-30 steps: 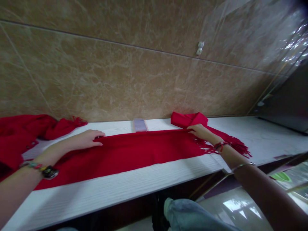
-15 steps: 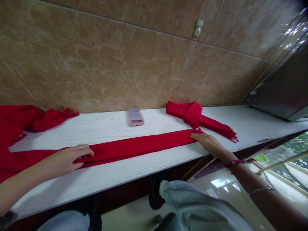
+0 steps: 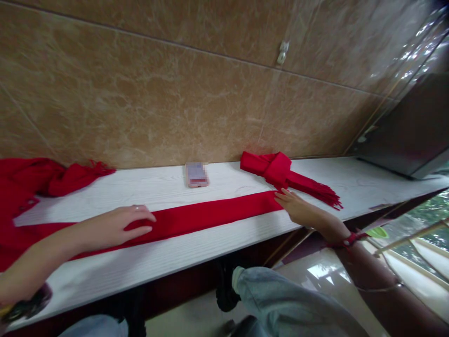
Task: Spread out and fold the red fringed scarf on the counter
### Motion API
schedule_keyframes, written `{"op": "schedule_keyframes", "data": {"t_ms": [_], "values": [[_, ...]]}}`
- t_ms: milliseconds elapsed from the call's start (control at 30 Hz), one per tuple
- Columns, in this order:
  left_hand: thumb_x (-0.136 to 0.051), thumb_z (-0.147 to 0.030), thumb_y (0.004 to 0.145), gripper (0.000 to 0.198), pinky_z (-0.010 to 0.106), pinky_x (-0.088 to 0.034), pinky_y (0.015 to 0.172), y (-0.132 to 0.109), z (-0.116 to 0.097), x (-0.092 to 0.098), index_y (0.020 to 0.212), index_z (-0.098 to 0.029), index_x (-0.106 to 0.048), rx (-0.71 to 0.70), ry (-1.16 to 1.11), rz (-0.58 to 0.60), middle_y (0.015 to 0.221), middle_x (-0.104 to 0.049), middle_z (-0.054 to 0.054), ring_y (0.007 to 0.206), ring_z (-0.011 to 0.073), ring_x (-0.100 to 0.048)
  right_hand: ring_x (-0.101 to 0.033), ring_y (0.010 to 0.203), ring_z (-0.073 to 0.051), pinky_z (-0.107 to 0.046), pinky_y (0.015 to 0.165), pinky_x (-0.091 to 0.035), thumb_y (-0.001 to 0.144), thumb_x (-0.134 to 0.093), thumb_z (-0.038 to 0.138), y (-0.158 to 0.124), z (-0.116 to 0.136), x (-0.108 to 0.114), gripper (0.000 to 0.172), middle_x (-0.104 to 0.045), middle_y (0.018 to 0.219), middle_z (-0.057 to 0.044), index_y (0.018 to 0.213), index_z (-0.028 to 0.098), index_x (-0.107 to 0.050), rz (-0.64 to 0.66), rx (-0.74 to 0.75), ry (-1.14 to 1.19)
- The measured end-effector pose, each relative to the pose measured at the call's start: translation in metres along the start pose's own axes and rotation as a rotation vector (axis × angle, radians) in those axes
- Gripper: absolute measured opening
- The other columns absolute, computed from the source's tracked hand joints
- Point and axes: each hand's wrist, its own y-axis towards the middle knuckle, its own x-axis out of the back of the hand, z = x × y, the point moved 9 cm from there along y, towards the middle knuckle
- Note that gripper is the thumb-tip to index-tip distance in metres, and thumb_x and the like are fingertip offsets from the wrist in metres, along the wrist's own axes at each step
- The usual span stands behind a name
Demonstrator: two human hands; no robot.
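Observation:
A long red scarf (image 3: 210, 213) lies stretched in a flat, folded strip along the white bench top (image 3: 168, 189). Over its left part is my left hand (image 3: 122, 225), thumb and fingers apart, resting on or just above the cloth. At the strip's right end my right hand (image 3: 298, 208) lies with its fingers spread on the fabric. Just behind that hand sits a second red scarf (image 3: 277, 171), looped over itself, its fringe pointing right. To the far left the red cloth bunches up, with a fringed end (image 3: 101, 168) near the wall.
A small flat object with a blurred face (image 3: 197, 175) lies near the tiled wall (image 3: 157, 103). On the right stands a dark box-like panel (image 3: 407, 131). Below the bench's front edge are my legs in jeans (image 3: 273, 295) and a pale floor.
My left hand has slid right along the strip and opened its fingers. My right hand's fingers have spread at the scarf's end. The strip looks smoother and flatter.

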Motion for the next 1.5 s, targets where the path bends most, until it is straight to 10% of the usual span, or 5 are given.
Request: {"op": "schedule_keyframes", "data": {"t_ms": [133,333,833,1233,1500], "values": [[-0.030,-0.029,0.086,0.041,0.032,-0.026,0.103,0.048,-0.059,0.006,0.122,-0.016,-0.047,-0.072,0.070,-0.278,0.137,-0.036,0.008,0.121,0.0194,-0.037,-0.029,0.127,-0.026,-0.047,0.103,-0.024,0.082,-0.031,0.010,0.057,0.084,0.034,0.046,-0.042,0.133,-0.011,0.125,0.013,-0.045,-0.044,0.078,0.149],[-0.026,-0.037,0.087,0.055,0.046,-0.017,0.105,0.073,-0.091,-0.052,0.135,-0.011,-0.027,-0.007,0.080,-0.093,0.142,-0.021,0.013,0.132,0.0243,-0.015,-0.029,0.127,-0.024,-0.047,0.099,-0.029,0.091,-0.027,0.037,0.108,0.172,0.015,0.049,-0.034,0.138,-0.011,0.135,0.016,-0.028,-0.017,0.209,0.356],[-0.029,-0.023,0.087,0.040,0.043,-0.043,0.084,0.063,-0.088,-0.028,0.121,-0.014,-0.049,0.147,0.221,-0.201,0.127,-0.047,0.016,0.113,0.0286,-0.046,-0.031,0.125,-0.025,-0.050,0.096,-0.030,0.090,-0.029,0.021,0.032,-0.043,-0.060,0.040,-0.039,0.134,-0.015,0.128,0.015,-0.041,0.070,-0.224,0.039],[-0.022,-0.035,0.088,0.053,0.047,-0.017,0.104,0.069,-0.086,-0.049,0.137,-0.016,-0.021,0.018,0.066,-0.060,0.143,-0.018,0.008,0.132,0.0227,-0.014,-0.027,0.127,-0.024,-0.050,0.100,-0.025,0.091,-0.025,0.039,0.084,0.100,-0.014,0.049,-0.033,0.138,-0.012,0.135,0.018,-0.030,-0.016,0.106,0.350],[-0.018,-0.040,0.088,0.055,0.043,-0.015,0.105,0.053,-0.065,-0.051,0.139,-0.020,-0.013,0.008,0.043,0.006,0.144,-0.013,0.004,0.133,0.0199,-0.009,-0.033,0.124,-0.024,-0.046,0.096,-0.034,0.091,-0.028,0.029,0.036,-0.003,-0.043,0.042,-0.040,0.133,-0.015,0.128,0.014,-0.040,-0.010,-0.112,0.113]]}}
